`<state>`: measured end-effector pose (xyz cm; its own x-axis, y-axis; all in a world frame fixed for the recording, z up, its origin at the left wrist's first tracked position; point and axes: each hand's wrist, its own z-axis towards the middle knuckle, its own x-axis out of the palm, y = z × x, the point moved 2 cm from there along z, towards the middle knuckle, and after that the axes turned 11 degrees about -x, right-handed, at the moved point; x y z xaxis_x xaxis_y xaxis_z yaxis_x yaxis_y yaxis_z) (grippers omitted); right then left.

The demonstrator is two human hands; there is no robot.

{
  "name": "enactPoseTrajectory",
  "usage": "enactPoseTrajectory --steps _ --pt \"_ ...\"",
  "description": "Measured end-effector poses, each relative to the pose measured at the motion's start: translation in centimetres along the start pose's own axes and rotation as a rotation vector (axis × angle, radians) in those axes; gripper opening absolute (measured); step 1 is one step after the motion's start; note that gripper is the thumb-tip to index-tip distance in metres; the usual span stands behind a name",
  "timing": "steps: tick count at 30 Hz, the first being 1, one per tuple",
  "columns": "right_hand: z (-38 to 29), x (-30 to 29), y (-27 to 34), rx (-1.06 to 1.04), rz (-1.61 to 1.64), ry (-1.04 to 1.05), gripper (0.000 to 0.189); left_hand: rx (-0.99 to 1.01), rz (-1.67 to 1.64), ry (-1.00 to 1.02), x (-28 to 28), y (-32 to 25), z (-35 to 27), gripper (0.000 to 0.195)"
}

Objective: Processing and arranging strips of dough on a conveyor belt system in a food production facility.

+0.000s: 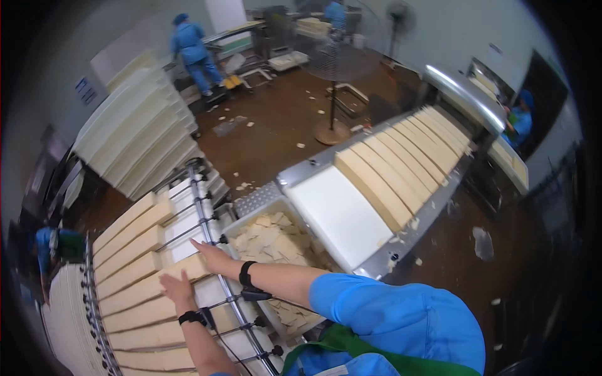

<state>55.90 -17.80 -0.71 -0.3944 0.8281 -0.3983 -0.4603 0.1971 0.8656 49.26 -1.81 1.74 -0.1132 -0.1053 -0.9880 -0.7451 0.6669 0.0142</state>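
Note:
Several long pale-yellow slabs, perhaps stacked dough sheets, lie side by side in lanes on a white conveyor. One slab [183,267] sticks out further toward the near rail than the slabs beyond it. My right hand [215,258] is at its near end, fingers extended, and seems to touch it. Flat and spread, my left hand [178,285] is against the same slab on the side closer to me. Neither hand closes around anything. Thin metal divider rods [181,242] run between the lanes to a steel rail [203,214] with black knobs.
A bin of flat scraps [270,237] stands beside the rail. Behind it, a second conveyor [338,211] carries more slabs [400,160] below a steel roller cover [465,98]. Stacked white trays [136,127], a pedestal fan [333,94] and co-workers in blue [192,49] stand around.

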Motion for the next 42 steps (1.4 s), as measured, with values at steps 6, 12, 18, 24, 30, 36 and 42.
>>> enactPoseTrajectory --steps 6,12,18,24,30,36,42 --pt "-10.1 -11.8 -2.2 -0.110 -0.109 -0.246 0.070 -0.029 0.083 0.061 -0.5 0.7 0.0 0.088" --pt "-33.5 -31.2 -4.3 0.483 -0.725 -0.359 0.069 0.261 -0.086 -0.344 -1.5 -7.9 -1.1 0.067" --pt "-43.0 -34.9 -6.7 0.574 -0.715 -0.528 0.066 1.126 -0.530 -0.131 6.8 -35.8 -14.7 0.050" --pt "-40.3 -35.8 -6.6 0.680 -0.299 -0.570 0.075 1.122 -0.385 0.020 11.8 -51.2 -22.3 0.054" --pt "-39.7 -35.8 -7.4 0.579 -0.497 -0.453 0.086 0.922 -0.198 0.148 10.2 -53.0 -20.5 0.025" --pt "-38.3 -37.8 -8.5 0.404 -0.437 -0.161 0.084 0.840 -0.178 0.073 9.1 -44.4 -13.5 0.028" --pt "-35.0 -37.2 -7.9 0.571 -0.534 -0.031 0.099 0.914 0.251 0.125 10.8 -41.3 -11.8 0.045"
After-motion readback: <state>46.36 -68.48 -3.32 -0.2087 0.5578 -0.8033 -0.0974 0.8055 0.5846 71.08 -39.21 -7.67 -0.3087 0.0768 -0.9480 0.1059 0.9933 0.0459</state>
